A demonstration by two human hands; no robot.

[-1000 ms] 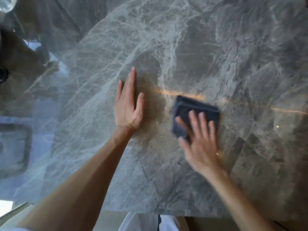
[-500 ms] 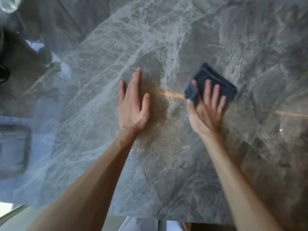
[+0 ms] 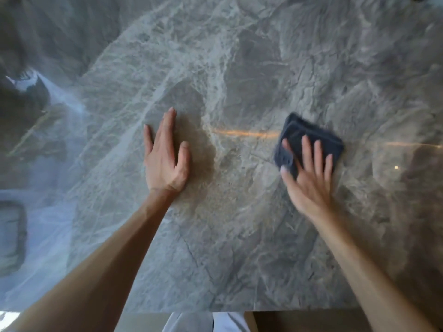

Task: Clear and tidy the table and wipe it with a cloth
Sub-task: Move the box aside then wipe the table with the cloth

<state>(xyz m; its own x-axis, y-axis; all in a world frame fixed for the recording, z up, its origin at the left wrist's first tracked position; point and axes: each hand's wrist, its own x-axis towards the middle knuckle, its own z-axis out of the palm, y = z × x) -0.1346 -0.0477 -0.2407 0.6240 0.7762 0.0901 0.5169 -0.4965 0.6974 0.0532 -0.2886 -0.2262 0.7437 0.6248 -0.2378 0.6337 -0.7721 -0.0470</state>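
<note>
A glossy grey marble table (image 3: 239, 248) fills the view. My right hand (image 3: 309, 178) presses flat on a folded dark blue cloth (image 3: 309, 135) lying on the table at the right of centre; its fingers are spread over the cloth's near half and the hand is blurred with motion. To the left, my left hand (image 3: 165, 159) rests palm down on the bare marble, fingers straight and close together, holding nothing.
The table's near edge (image 3: 215, 311) runs along the bottom, with pale clothing (image 3: 191, 322) just below it. Bluish window reflections (image 3: 48, 212) cover the left side of the glossy top, and an orange streak of reflected light (image 3: 244, 133) lies between the hands.
My right hand slid the cloth away from me and to the right, then back toward me a little. The left hand has stayed flat in the same place.
</note>
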